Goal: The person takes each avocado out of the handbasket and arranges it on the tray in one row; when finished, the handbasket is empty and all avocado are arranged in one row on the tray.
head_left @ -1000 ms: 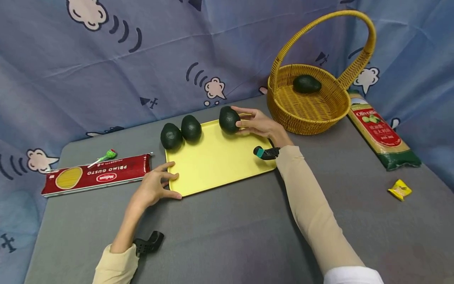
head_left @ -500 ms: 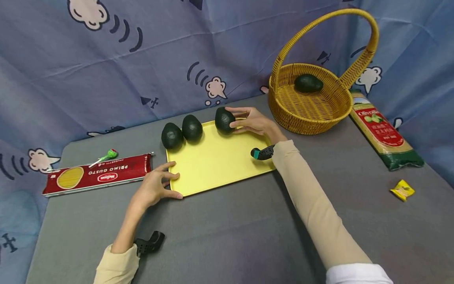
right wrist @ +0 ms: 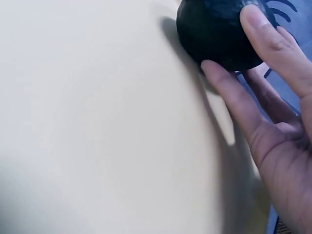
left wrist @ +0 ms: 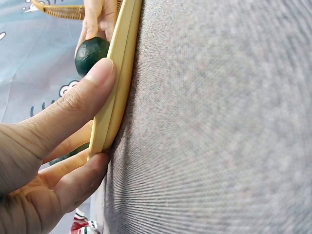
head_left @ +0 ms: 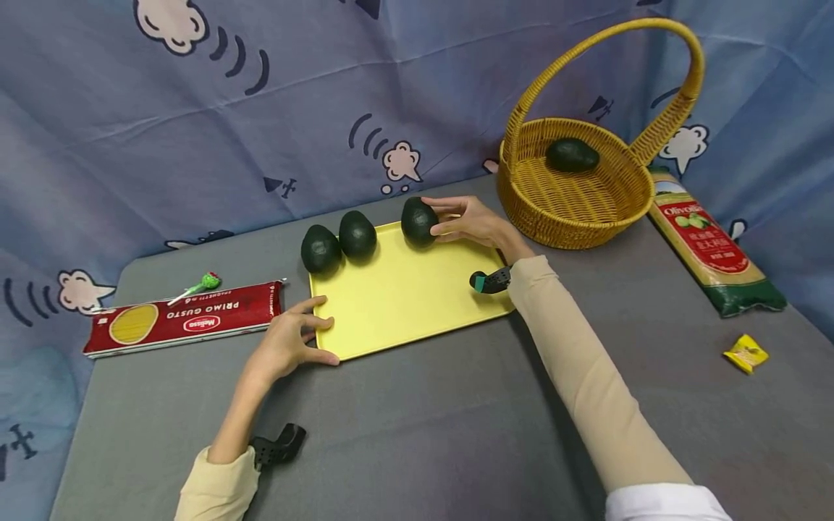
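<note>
A dark green avocado (head_left: 418,221) sits at the far edge of the yellow tray (head_left: 404,304). My right hand (head_left: 435,215) holds it between thumb and fingers. The right wrist view shows those fingers (right wrist: 229,92) lying against the avocado (right wrist: 219,29) above the tray's surface (right wrist: 97,122). My left hand (head_left: 319,339) grips the tray's near left corner, and in the left wrist view the thumb lies on the rim (left wrist: 119,73) with fingers (left wrist: 78,180) under it. Two more avocados (head_left: 321,248) (head_left: 357,234) lie at the tray's far left corner.
A wicker basket (head_left: 586,210) at the back right holds one avocado (head_left: 572,155). A red spaghetti pack (head_left: 185,318) and a green lollipop (head_left: 202,284) lie to the left. A green and red pasta bag (head_left: 713,253) and a yellow wrapper (head_left: 746,353) lie to the right.
My right hand has shifted its avocado slightly left along the tray's far edge. The left hand keeps its hold on the tray corner.
</note>
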A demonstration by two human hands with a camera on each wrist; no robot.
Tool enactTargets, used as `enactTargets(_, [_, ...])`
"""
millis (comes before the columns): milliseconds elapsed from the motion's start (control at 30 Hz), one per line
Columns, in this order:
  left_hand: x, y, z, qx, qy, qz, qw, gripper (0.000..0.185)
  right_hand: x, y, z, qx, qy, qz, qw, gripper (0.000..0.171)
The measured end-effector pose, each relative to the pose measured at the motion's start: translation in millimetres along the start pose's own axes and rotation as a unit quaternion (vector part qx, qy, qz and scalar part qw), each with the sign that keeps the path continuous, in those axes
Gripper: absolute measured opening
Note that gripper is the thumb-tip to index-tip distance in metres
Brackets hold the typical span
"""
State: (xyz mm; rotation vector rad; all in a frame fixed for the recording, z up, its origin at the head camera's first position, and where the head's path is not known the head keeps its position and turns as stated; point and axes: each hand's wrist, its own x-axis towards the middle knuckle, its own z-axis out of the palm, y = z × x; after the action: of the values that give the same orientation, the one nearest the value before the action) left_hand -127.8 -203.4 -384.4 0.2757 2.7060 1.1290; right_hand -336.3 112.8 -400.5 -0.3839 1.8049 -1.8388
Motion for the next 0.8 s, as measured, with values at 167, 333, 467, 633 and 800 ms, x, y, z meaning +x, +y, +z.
enactTargets(167, [1.4,0.5,-0.5,-0.005,-0.004,-0.003,1.0000,0.058,1.1,3.7,1.8,0.027,0.006,-0.009,1.000,0.064])
enactTargets(333, [1.4,0.3,0.2,-0.004,-0.002,-0.003,1.0000,0.058,7.8,7.4,9.5,0.044,0.002,-0.018,0.999,0.063])
enactTargets(467, [0.3,0.4,1.2,0.004,0.000,-0.002,1.0000,0.058,13.1,9.0,16.7,0.042,-0.006,-0.017,0.999,0.064])
enactTargets(633, [-0.8,0.5,1.6,0.002,0.000,-0.004,1.0000,0.058,17.7,10.2,25.3,0.043,-0.018,-0.009,0.999,0.064])
enactTargets(800, [-0.6,0.6,0.6,0.005,0.003,0.001,1.0000,0.057,21.0,9.1,30.9,0.045,-0.027,-0.010,0.999,0.064])
